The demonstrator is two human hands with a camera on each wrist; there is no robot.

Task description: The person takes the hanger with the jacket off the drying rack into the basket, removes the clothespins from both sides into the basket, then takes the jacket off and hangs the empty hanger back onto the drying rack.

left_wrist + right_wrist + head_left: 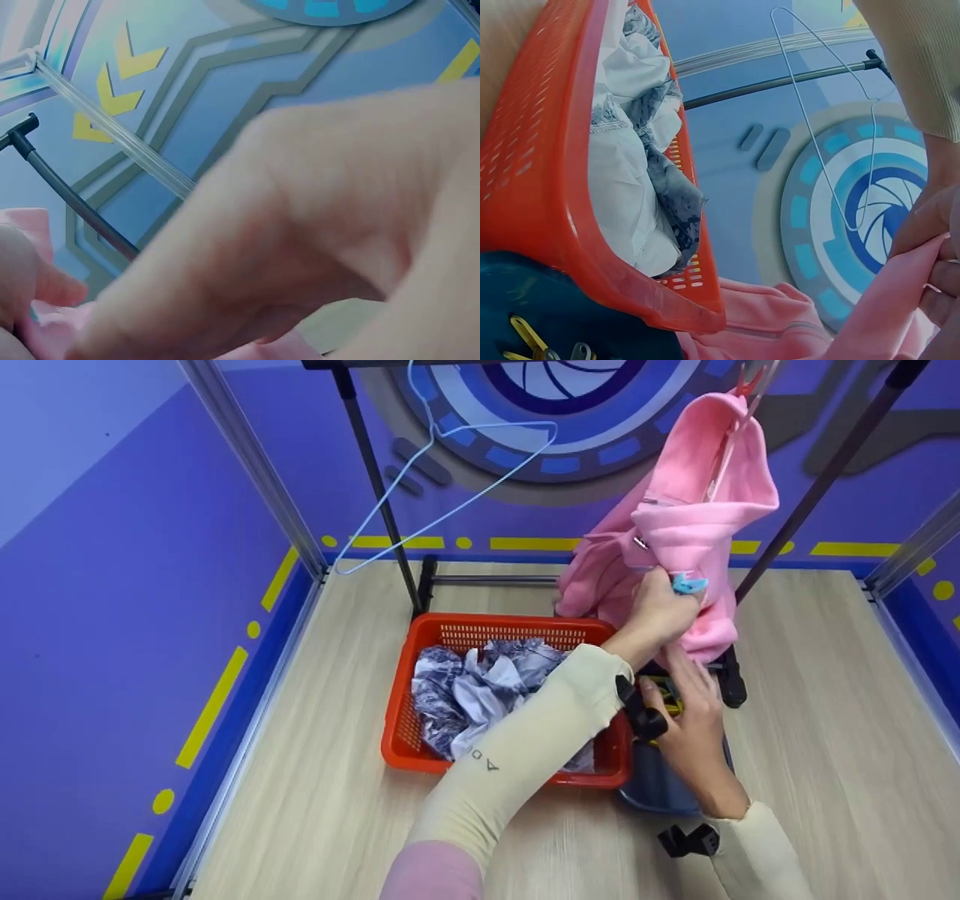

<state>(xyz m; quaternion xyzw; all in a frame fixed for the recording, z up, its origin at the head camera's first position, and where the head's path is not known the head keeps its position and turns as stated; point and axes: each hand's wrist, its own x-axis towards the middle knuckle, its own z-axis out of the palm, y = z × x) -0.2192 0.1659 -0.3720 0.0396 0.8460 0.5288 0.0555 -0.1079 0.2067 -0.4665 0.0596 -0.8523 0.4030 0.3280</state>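
Note:
A pink zip-up jacket [694, 529] hangs at the right of the rack, bunched, with a red clip [746, 382] at its top. My left hand [660, 607] grips its lower folds; in the right wrist view the pink cloth [885, 300] runs up between bent fingers. A light blue clothes peg [688, 584] shows right at this hand's fingertips. Lower down, my right hand [694, 720] reaches up to the jacket's bottom edge, fingers mostly straight and thumb spread away. Below it, yellow pegs [526, 334] lie in a dark blue tray [660, 780].
Left of the tray stands a red basket [506, 776] of crumpled grey and white patterned cloth [480, 701]. A bare light blue hanger [450, 521] hangs at the rack's left. Dark rack posts [375, 480] rise on both sides, before a purple wall [135, 585].

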